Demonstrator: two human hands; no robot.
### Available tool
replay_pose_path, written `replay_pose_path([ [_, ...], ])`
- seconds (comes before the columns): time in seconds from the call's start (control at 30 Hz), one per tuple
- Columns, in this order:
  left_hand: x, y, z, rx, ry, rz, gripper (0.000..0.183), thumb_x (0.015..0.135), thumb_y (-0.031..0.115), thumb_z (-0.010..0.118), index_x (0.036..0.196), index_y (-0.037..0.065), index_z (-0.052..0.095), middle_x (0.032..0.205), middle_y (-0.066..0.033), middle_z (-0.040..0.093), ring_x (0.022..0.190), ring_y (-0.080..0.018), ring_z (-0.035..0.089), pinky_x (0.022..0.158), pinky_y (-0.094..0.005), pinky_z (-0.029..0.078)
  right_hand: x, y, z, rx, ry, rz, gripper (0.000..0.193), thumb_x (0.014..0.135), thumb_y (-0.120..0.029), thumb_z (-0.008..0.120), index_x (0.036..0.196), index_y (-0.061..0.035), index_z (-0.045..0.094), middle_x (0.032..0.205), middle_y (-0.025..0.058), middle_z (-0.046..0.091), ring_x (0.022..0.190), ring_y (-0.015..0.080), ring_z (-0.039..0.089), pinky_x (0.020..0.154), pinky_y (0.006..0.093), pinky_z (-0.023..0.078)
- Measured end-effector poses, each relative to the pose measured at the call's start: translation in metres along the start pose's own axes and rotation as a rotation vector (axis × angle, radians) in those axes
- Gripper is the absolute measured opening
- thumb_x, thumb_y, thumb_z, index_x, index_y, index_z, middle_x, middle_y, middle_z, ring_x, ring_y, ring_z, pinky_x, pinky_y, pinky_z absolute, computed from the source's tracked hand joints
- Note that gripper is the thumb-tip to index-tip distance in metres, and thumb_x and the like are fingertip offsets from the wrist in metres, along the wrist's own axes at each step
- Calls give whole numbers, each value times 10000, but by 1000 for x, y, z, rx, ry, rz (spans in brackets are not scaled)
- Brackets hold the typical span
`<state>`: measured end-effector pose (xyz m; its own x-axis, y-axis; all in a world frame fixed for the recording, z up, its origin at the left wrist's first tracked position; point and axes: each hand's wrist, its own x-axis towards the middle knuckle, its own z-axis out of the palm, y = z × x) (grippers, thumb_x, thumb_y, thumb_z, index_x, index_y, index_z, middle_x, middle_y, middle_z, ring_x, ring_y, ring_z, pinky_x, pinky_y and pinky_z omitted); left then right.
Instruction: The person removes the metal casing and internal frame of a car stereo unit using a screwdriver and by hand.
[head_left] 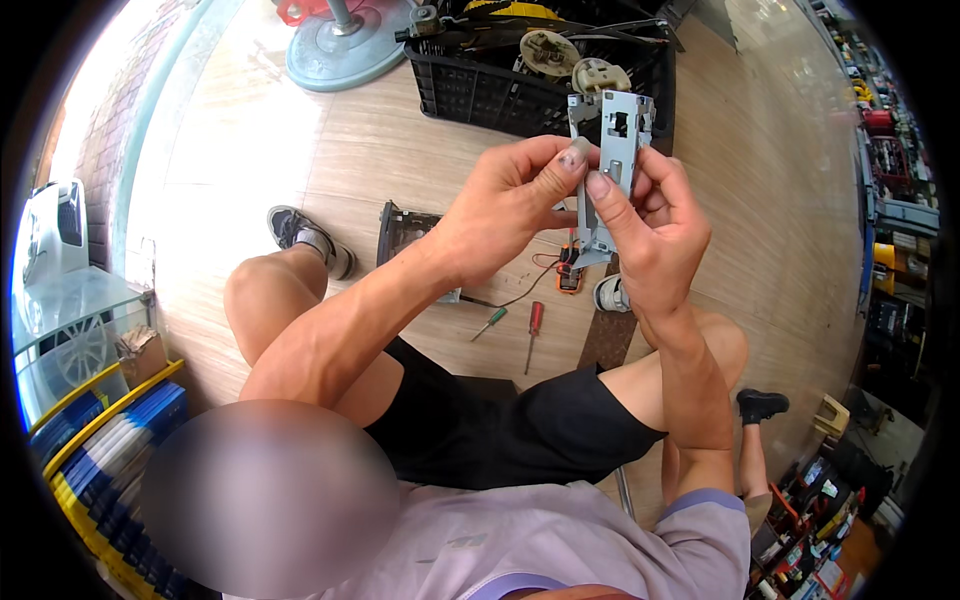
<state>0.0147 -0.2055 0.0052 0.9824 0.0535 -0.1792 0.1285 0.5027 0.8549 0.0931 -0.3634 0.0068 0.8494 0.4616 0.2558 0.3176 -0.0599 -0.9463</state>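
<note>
A silver sheet-metal bracket (618, 135) with cut-outs is held up in front of me, near the crate. My left hand (520, 195) pinches its left side between thumb and fingers. My right hand (655, 215) grips the other side, thumb laid on the metal face and fingers curled behind. Below my left hand on the floor sits a black and metal device housing (405, 235), partly hidden by my forearm. An orange multimeter (569, 272) with leads lies under the bracket. A green-handled screwdriver (490, 322) and a red-handled screwdriver (535, 325) lie nearer to me.
A black plastic crate (470, 95) full of parts stands ahead, beside a round grey stand base (345, 55). Yellow racks of blue boxes (140, 420) and a glass case (75, 300) are at left. Shelves of goods (885, 150) line the right. Another person's leg (752, 450) shows behind right.
</note>
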Motion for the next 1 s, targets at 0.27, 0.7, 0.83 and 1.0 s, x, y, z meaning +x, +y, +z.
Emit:
replay_pose_path([
  [0.27,3,-2,-5,73,-8,84,381,1076,336,544,1233,2,641,1085,-30,673,996,-91,606,880,-308,546,1,-1,-5,7,-18,-24,396,877,-104,812,1181,80,640,872,-16,490,738,57,483,621,207,431],
  [0.7,0,5,-10,267,-31,142,456,1062,399,547,1213,-21,645,1114,-62,680,1092,-148,623,967,-348,527,2,-5,-12,70,-55,-15,435,882,-106,813,1204,105,610,917,-14,502,801,62,493,690,213,436],
  [0.83,1,1,-9,294,-36,179,447,1068,391,538,1204,-20,646,1094,-61,687,1083,-147,624,967,-347,515,1,-9,-8,108,7,28,427,917,-94,774,1251,91,582,962,21,608,845,70,570,739,222,486],
  [1.0,3,-4,-10,388,-28,170,430,1081,375,515,1222,-13,635,1058,-67,702,1056,-148,637,958,-346,501,7,-10,-6,182,106,88,423,944,-108,748,1281,75,571,1003,54,658,852,80,603,741,240,524],
])
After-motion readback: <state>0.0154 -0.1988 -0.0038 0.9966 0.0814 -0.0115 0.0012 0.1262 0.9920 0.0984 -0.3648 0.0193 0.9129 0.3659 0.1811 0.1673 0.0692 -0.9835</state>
